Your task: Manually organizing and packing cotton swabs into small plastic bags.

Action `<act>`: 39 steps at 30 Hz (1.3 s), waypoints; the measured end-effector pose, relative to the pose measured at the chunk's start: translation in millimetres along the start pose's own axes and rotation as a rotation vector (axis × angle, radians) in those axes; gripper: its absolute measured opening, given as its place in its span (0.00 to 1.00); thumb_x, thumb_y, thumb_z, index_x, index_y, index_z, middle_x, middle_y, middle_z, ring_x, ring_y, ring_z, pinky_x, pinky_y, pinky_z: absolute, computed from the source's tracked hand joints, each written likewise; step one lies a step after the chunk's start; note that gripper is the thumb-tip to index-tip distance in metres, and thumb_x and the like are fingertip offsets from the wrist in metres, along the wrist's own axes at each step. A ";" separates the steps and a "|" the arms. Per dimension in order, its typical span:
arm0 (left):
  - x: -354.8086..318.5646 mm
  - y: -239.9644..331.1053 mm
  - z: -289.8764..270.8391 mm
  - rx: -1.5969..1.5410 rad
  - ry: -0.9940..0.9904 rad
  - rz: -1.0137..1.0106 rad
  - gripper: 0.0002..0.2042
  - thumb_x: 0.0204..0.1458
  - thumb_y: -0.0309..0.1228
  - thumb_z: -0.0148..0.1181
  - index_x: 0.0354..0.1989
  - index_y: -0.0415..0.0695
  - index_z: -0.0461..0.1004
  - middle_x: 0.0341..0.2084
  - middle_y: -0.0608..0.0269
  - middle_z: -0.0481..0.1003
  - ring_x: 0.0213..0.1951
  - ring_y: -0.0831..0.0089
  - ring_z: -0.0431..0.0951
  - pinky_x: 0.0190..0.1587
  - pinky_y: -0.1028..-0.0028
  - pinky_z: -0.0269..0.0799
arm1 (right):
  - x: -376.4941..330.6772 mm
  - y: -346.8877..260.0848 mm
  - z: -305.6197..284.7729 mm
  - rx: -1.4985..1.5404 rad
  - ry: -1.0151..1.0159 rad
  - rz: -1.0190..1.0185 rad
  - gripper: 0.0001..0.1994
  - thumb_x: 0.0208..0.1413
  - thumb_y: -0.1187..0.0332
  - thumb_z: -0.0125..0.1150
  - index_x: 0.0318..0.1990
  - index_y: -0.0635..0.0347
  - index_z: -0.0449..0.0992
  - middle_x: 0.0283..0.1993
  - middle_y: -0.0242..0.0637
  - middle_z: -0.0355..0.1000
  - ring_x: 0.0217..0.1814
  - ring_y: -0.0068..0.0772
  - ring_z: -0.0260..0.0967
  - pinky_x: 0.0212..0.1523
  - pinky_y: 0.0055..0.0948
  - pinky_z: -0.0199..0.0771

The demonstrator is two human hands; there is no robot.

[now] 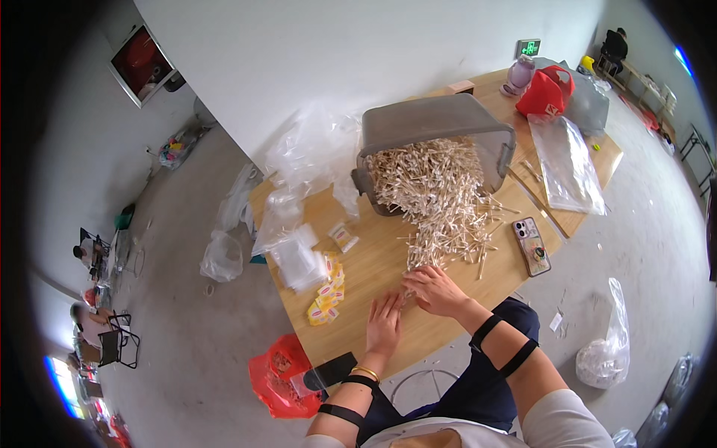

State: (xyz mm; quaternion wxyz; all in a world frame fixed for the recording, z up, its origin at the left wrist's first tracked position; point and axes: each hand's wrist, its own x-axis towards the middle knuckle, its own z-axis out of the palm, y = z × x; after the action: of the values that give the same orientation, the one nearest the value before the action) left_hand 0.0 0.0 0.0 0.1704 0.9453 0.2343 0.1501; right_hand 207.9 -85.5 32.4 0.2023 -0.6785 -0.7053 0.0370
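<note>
A heap of cotton swabs (pixel 433 187) spills from a grey plastic bin (pixel 437 112) tipped on its side on the wooden table. At the heap's near end my right hand (pixel 435 291) rests with its fingers bent and close together over a few swabs. My left hand (pixel 384 322) lies on the table just left of it, fingers stretched toward the same spot, its palm side hidden. A few pale swab tips show between the two hands. To the left are a stack of clear plastic bags (pixel 295 260), yellow-and-white labels (pixel 326 299) and a small filled packet (pixel 343 237).
A phone (pixel 532 246) lies right of the swabs. Farther right are a flat clear bag (pixel 569 164), a red bag (pixel 546 93) and a purple bottle (pixel 519 75). A red plastic bag (pixel 280 377) hangs by the near left edge. A knotted clear bag (pixel 603 358) sits on the floor.
</note>
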 end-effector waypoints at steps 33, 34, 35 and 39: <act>-19.1 -7.2 -17.8 0.034 -0.069 -0.032 0.33 0.59 0.37 0.55 0.72 0.38 0.55 0.71 0.46 0.57 0.74 0.48 0.52 0.75 0.47 0.43 | -6.3 -22.0 -1.3 0.203 0.084 0.179 0.20 0.49 0.66 0.69 0.52 0.50 0.79 0.54 0.32 0.70 0.59 0.42 0.63 0.62 0.41 0.63; -18.2 -4.2 -18.8 -0.010 -0.034 -0.031 0.33 0.59 0.37 0.54 0.72 0.38 0.55 0.72 0.47 0.56 0.74 0.49 0.52 0.75 0.47 0.43 | -8.9 -21.2 -1.4 0.198 0.078 0.180 0.20 0.49 0.66 0.69 0.52 0.50 0.79 0.54 0.32 0.70 0.59 0.42 0.63 0.62 0.41 0.63; -16.4 -1.6 -19.7 -0.053 0.001 -0.030 0.33 0.59 0.36 0.53 0.73 0.39 0.54 0.72 0.48 0.55 0.74 0.50 0.51 0.75 0.47 0.42 | -11.5 -21.3 -1.0 0.188 0.064 0.202 0.20 0.49 0.67 0.68 0.52 0.50 0.79 0.54 0.33 0.69 0.59 0.42 0.63 0.62 0.41 0.63; -13.7 -8.2 -11.9 0.116 -0.111 0.087 0.34 0.58 0.34 0.52 0.73 0.39 0.53 0.73 0.51 0.54 0.75 0.51 0.51 0.75 0.47 0.42 | -9.8 -25.5 7.5 0.187 0.127 0.205 0.17 0.50 0.68 0.67 0.49 0.49 0.79 0.53 0.33 0.69 0.58 0.42 0.63 0.61 0.41 0.64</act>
State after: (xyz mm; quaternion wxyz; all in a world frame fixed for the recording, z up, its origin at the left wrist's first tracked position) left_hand -19.1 3.1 4.7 0.1214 0.9697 0.1917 0.0908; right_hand 181.4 -95.3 31.6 0.3039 -0.7262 -0.6115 0.0797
